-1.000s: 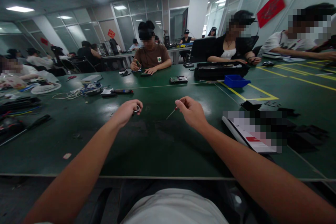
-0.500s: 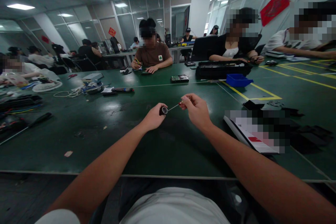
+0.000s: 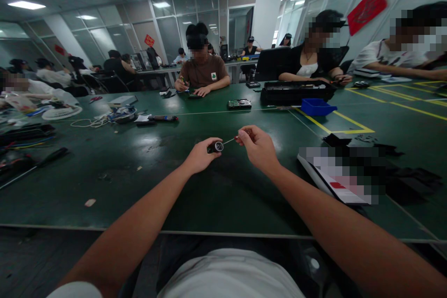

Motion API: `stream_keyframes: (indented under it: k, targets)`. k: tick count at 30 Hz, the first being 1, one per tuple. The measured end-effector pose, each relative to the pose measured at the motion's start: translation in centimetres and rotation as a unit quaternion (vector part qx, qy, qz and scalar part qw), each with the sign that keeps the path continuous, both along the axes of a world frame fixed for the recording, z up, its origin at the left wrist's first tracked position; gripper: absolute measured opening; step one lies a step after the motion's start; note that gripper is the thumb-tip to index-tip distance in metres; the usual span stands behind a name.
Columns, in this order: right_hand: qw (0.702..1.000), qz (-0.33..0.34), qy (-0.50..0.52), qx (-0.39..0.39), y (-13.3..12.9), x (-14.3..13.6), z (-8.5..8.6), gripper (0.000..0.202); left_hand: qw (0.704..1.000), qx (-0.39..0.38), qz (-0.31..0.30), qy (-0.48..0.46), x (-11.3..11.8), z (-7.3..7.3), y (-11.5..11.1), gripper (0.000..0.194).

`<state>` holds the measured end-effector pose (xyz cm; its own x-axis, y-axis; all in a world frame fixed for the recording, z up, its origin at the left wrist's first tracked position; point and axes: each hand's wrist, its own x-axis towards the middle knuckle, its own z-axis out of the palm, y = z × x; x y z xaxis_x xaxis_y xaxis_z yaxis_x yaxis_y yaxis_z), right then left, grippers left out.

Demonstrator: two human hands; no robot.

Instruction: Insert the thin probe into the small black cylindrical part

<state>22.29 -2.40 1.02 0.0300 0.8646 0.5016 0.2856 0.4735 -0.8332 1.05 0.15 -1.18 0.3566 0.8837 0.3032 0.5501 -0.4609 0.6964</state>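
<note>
In the head view, my left hand point(image 3: 198, 157) is closed around a small black cylindrical part point(image 3: 218, 146) with a silvery ring on the end facing me. My right hand point(image 3: 259, 148) pinches the handle of a thin screwdriver point(image 3: 229, 141), mostly hidden by the fingers. Its slim metal shaft points left to the black part's rim; whether the tip touches inside cannot be made out. Both hands are held over the green table point(image 3: 223, 195).
Beyond my hands lies a hard drive point(image 3: 239, 104), with a blue bin point(image 3: 317, 106) and a long black housing point(image 3: 296, 92) to its right. A white-edged device point(image 3: 331, 181) sits right of my right forearm. A long screwdriver point(image 3: 38, 167) lies left. Co-workers sit across the table.
The black part has turned slightly in my left hand, showing more of its side. My right hand has shifted a little left, and less of the shaft shows between the hands.
</note>
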Motion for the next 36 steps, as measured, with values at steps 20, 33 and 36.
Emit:
stream_keyframes:
  k: [20, 33, 36]
  targets:
    - [0.988, -0.056, -0.142, -0.01, -0.5, 0.2, 0.9, 0.036, 0.999, 0.04, 0.011, 0.026, -0.1, 0.1, -0.3, 0.042]
    - [0.993, -0.03, -0.109, -0.022, -0.2, -0.1, 0.2, 0.027, 0.998, 0.045, 0.016, 0.042, 0.1, 0.2, -0.4, 0.041]
    - [0.999, -0.019, 0.014, -0.037, 0.4, -0.3, -0.3, 0.021, 0.998, 0.053, 0.017, 0.039, 0.1, 0.2, -0.4, 0.042]
